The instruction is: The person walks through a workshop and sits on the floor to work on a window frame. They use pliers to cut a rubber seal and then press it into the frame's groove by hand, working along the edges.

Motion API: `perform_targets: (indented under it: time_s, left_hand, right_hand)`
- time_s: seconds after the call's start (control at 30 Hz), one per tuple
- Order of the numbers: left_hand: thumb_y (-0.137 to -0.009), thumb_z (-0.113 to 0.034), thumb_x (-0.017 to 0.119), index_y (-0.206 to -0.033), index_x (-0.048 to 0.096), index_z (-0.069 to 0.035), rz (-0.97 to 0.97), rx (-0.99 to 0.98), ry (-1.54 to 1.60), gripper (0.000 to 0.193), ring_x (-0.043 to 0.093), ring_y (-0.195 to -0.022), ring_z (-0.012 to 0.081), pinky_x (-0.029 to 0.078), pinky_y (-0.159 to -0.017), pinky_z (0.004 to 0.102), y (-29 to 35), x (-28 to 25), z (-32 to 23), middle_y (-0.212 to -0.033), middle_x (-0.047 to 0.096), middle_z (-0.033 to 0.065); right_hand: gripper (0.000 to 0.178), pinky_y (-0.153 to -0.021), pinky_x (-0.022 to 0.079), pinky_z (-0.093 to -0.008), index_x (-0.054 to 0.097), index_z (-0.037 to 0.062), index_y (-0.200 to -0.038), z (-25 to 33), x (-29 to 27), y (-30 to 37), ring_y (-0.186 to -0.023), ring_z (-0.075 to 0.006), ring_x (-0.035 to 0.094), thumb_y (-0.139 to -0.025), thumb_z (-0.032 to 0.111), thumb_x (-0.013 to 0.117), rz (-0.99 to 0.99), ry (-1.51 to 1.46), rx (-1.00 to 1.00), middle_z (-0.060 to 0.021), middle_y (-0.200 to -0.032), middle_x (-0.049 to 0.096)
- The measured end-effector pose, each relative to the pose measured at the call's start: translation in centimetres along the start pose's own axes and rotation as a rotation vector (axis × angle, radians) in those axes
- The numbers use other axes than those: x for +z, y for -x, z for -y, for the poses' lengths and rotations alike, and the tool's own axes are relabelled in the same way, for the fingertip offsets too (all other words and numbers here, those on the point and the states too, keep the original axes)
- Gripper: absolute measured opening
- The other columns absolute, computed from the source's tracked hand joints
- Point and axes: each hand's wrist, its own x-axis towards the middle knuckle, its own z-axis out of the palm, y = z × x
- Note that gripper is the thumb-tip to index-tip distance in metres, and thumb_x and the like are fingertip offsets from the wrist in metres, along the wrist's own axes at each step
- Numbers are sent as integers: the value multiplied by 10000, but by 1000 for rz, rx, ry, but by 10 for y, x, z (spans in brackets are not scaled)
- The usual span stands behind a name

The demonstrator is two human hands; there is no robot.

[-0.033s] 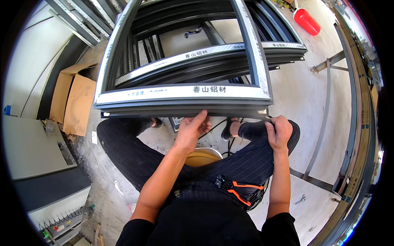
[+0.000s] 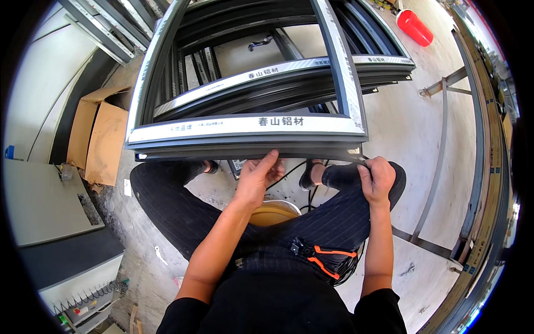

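A dark window frame (image 2: 245,131) with white printed film stands before me, resting among other stacked frames. Along its near side runs a thin black rubber strip (image 2: 317,158). My left hand (image 2: 260,177) holds this edge at the middle, thumb on top and fingers curled below. At the right corner, my right hand (image 2: 380,179) is closed around the strip's free end, just off the frame and above my knee. Orange-handled pliers (image 2: 329,257) lie on my lap, over a coil of black strip (image 2: 347,274).
Behind are more stacked frames (image 2: 384,59). A cardboard box (image 2: 105,142) sits on the left, near a grey machine (image 2: 72,234). A yellowish bucket (image 2: 272,214) stands between my legs. At right are a red bucket (image 2: 414,28) and a metal rack (image 2: 445,133).
The window frame sits very slightly further left in the picture. Both hands keep the same grip and almost the same place.
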Motion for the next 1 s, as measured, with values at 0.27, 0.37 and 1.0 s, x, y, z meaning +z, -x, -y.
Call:
perform_targets:
  time_s: [0.27, 0.37, 1.0]
  left_hand:
    - [-932, -278, 615, -921, 651, -4, -32, -42, 19, 277, 559, -692, 122, 437, -638, 270, 4, 13, -5, -746, 624, 41]
    - [-938, -286, 602, -947, 650, 0, 23, -179, -26, 290, 555, -701, 126, 426, -647, 271, 1, 39, -6, -753, 623, 48]
    - [-928, -321, 607, -970, 658, 9, 147, -83, -37, 337, 555, -720, 114, 430, -680, 267, -18, 57, 26, -745, 600, 20]
  right_hand:
    - [192, -477, 353, -350, 558, 29, -688, -2, 1, -4, -519, -261, 464, -672, 84, 742, 1, -45, 83, -94, -588, 457]
    - [189, -471, 339, -348, 555, 29, -665, -4, 2, -4, -508, -253, 452, -687, 83, 735, 4, -59, 112, -90, -576, 446]
    - [397, -471, 287, -328, 470, -8, -590, -16, -1, 4, -490, -190, 341, -847, 209, 680, 128, -482, 418, -76, -522, 361]
